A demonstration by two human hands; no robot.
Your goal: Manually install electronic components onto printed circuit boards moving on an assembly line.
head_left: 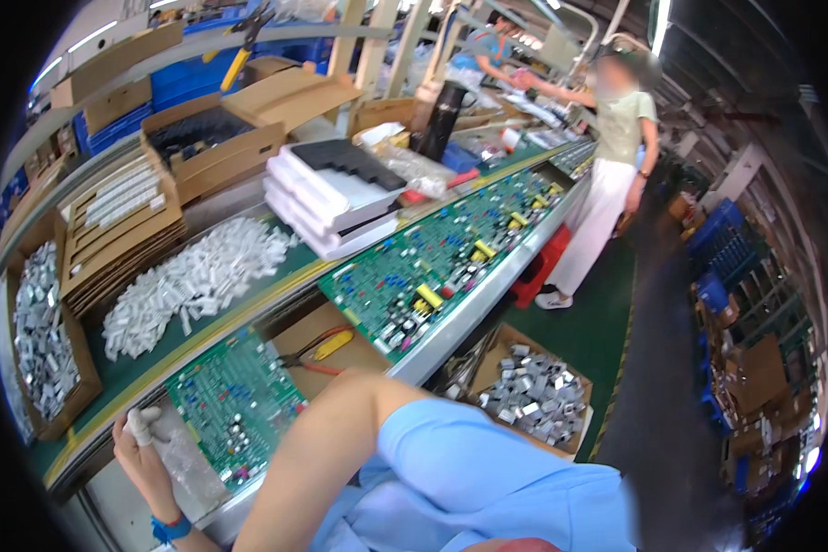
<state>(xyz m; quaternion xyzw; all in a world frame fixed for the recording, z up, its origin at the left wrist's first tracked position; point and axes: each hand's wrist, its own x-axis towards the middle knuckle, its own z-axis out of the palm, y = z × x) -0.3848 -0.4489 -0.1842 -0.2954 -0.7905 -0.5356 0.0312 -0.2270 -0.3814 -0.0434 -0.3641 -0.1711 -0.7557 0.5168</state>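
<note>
At the lower left, my left hand has curled fingers with white covers on some of the tips. A blue band circles its wrist. The fingertips meet the upper corner of a greyish, cloudy sheet-like piece; whether they grip it or something smaller is hard to see. Right beside that piece lies a green circuit board with many small components, on the line's rails. My right arm, in a light blue sleeve, bends across the front, its forearm running down out of the picture. My right hand is outside the view.
Pliers lie on cardboard between boards. More populated boards continue along the line. White parts are heaped behind, near stacked white trays. Metallic parts fill a box below right. A person stands farther along.
</note>
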